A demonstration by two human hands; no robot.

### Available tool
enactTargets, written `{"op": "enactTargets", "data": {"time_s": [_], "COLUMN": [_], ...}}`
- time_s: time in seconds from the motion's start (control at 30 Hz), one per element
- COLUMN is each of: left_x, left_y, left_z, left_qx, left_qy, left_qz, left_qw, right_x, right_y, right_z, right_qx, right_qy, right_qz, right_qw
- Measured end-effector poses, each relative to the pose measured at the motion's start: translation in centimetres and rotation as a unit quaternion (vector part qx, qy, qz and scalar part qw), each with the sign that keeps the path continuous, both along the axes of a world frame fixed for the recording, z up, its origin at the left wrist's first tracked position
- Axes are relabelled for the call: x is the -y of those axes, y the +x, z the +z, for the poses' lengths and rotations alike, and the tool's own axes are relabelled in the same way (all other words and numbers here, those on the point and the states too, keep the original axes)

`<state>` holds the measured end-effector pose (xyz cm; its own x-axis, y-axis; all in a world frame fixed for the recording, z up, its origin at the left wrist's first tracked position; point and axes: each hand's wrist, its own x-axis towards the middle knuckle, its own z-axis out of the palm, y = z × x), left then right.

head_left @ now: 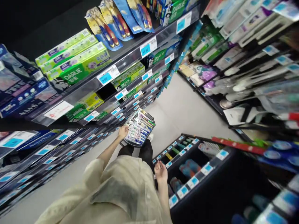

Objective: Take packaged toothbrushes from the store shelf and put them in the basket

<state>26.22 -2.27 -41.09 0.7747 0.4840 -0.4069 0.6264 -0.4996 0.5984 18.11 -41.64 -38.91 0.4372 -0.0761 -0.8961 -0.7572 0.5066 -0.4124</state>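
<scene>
My left hand grips the rim of a dark shopping basket filled with several packaged toothbrushes, held out in front of my black trousers. My right hand hangs empty with loose fingers, palm up, beside the edge of a low black display bin. My cream shirt fills the bottom of the view.
Tall shelves on the left carry green Darlie toothpaste boxes, blue boxes and hanging toothbrush packs, with blue price tags along the rails. Shelves on the right hold more packaged goods. A pale floor aisle runs between them.
</scene>
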Motion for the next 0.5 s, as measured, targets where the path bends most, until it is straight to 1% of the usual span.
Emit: {"op": "enactTargets", "data": {"time_s": [0.07,0.1,0.13,0.2,0.27,0.33,0.43,0.5], "left_x": [0.7,0.9,1.1,1.4,1.5,1.6,1.4,1.1], "left_y": [3.0,4.8,6.7,10.6,14.4,17.8,22.2,24.4], "left_z": [-0.8,-1.6,-2.5,-5.2,-8.7,-12.8,-18.8,-22.1], "left_qx": [-0.018,-0.029,-0.041,-0.067,-0.099,-0.128,-0.166,-0.191], "left_qy": [0.032,0.048,0.062,0.087,0.108,0.124,0.141,0.149], "left_qz": [-0.037,-0.062,-0.089,-0.146,-0.194,-0.231,-0.269,-0.287], "left_qw": [0.999,0.997,0.993,0.983,0.97,0.956,0.938,0.927], "right_x": [1.5,2.2,2.8,4.0,5.0,5.8,6.9,7.6], "right_y": [1.6,2.1,2.3,1.9,0.6,-0.8,-2.2,-2.2], "right_z": [-2.0,-3.2,-4.3,-6.5,-8.2,-9.2,-9.5,-9.4], "right_qx": [-0.053,-0.081,-0.096,-0.132,-0.178,-0.219,-0.227,-0.224], "right_qy": [0.017,0.027,0.032,0.032,0.022,0.012,0.01,0.01], "right_qz": [-0.018,-0.033,-0.047,-0.086,-0.11,-0.112,-0.112,-0.131], "right_qw": [0.998,0.996,0.994,0.987,0.978,0.969,0.968,0.966]}}
